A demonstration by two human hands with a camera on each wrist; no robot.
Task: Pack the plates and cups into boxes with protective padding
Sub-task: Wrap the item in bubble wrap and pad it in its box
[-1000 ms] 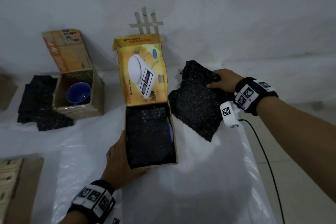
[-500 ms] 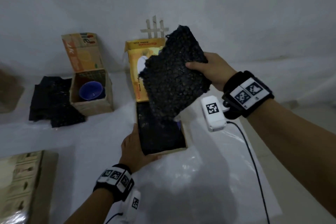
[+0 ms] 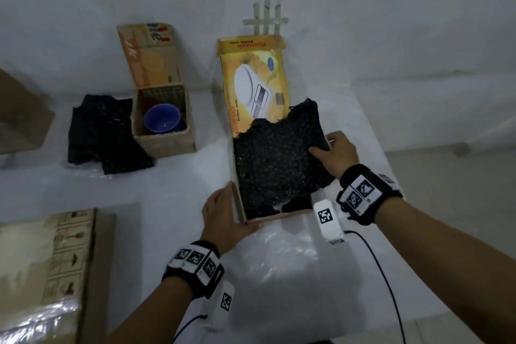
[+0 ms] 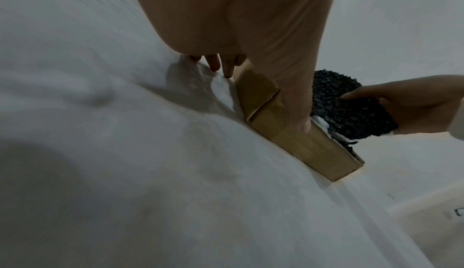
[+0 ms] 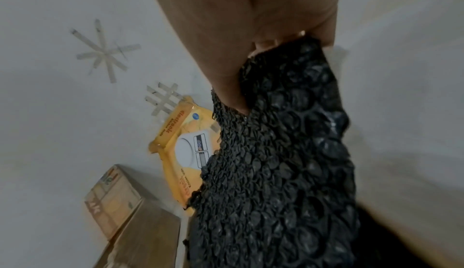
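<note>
The yellow box (image 3: 238, 204) stands open mid-table, its printed lid (image 3: 255, 84) upright at the back. My right hand (image 3: 332, 153) pinches a black bubble-wrap sheet (image 3: 276, 159) at its right edge; the sheet lies over the box opening and hides what is inside. In the right wrist view my thumb (image 5: 231, 93) presses into the bubble-wrap sheet (image 5: 276, 173). My left hand (image 3: 223, 212) clasps the box's near-left corner, thumb along the front wall (image 4: 288, 147). A blue cup (image 3: 163, 120) sits in a small cardboard box (image 3: 167, 142) to the left.
A pile of black bubble wrap (image 3: 95, 131) lies left of the small box. A large flat cardboard box (image 3: 42, 274) fills the near-left corner, and another cardboard piece (image 3: 19, 114) sits at the far left. The table's right edge (image 3: 391, 176) runs close behind my right wrist.
My right hand lifted the bubble-wrap sheet from the table at the right, swung it over the yellow box and lowered it onto the opening. My left hand stayed on the box corner.
</note>
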